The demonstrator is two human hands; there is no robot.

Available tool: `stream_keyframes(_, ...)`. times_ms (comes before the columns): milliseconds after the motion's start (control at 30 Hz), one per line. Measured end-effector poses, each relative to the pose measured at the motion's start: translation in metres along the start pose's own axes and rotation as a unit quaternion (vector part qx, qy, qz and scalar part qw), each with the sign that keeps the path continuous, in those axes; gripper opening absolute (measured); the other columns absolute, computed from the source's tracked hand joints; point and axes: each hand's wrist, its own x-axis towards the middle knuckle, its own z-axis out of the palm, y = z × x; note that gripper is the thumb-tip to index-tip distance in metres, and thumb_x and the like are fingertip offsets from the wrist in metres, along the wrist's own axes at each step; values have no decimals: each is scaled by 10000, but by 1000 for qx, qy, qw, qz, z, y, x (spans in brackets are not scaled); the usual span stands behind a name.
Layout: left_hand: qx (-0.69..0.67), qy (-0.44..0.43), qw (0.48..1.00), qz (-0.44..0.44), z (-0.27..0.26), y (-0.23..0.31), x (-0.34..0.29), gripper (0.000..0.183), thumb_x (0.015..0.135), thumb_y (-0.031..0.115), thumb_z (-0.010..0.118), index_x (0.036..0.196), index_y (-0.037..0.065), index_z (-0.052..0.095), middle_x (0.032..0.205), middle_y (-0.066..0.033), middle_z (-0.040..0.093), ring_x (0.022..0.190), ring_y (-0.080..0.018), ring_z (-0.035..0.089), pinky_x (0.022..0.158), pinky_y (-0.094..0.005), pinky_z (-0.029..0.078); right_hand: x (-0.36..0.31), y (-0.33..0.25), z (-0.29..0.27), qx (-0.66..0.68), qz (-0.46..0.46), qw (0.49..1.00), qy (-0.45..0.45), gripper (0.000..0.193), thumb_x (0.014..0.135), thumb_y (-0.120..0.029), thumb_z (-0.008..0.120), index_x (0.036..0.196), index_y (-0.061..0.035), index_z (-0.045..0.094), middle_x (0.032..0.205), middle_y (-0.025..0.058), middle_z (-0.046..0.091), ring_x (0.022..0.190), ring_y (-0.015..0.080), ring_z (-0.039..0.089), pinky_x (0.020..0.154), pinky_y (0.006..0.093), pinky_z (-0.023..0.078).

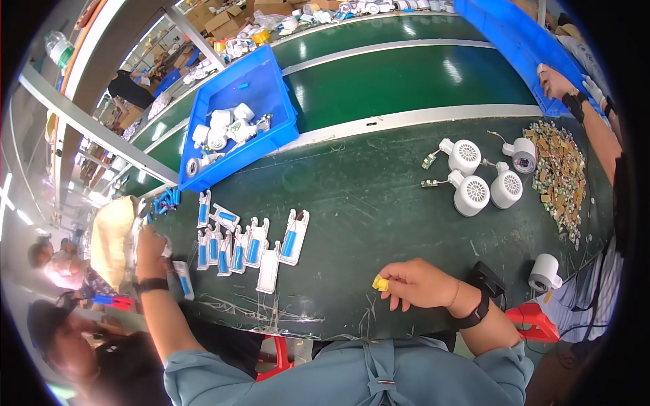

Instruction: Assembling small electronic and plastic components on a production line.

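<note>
My left hand (150, 252) is at the left end of the green worktable, fingers closed, beside a cream sack (112, 233). A bit of blue shows at its fingertips; what it grips is unclear. Several blue cylindrical batteries (166, 201) lie just beyond it. To its right sit several white plastic housings (291, 238), most with a blue battery inside; one white panel (268, 269) shows no battery. Over the near middle of the table, my right hand (423, 289) pinches a small yellow piece (380, 283) between thumb and fingers.
Four-sided blue tray (288, 132) holds white lamp-like parts at the far left. White round-headed units (467, 196) with small boards stand right, near a heap of circuit boards (558, 176). A co-worker's hand (556, 82) reaches into another blue tray (504, 40). A black object (486, 279) lies by my right wrist.
</note>
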Motion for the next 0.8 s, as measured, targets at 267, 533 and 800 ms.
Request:
stream_keyframes(267,-407,-89,854,313,-22,195,-92,301,830,60,667,1125,14,628,1002,-104,632,833,-180,615,722,-300,499,-3,6,1,1,-7,1000,11,226,942,-103,490,1104,13,597,893,94,679,710,141,683,556,256,553)
stream_keyframes(533,-350,-108,846,386,-9,291,-139,196,789,34,592,973,8,656,843,-125,586,716,-259,584,650,-343,462,4,-2,-11,269,-65,941,195,316,962,-132,525,1256,-29,475,978,86,646,716,151,660,581,263,551)
stream_keyframes(800,-478,-181,787,346,2,308,-174,150,809,-5,590,950,5,642,819,-58,584,728,-151,567,649,-277,447,27,-14,-57,423,-112,814,382,167,976,-172,509,1097,-57,502,986,93,644,793,164,637,659,299,550)
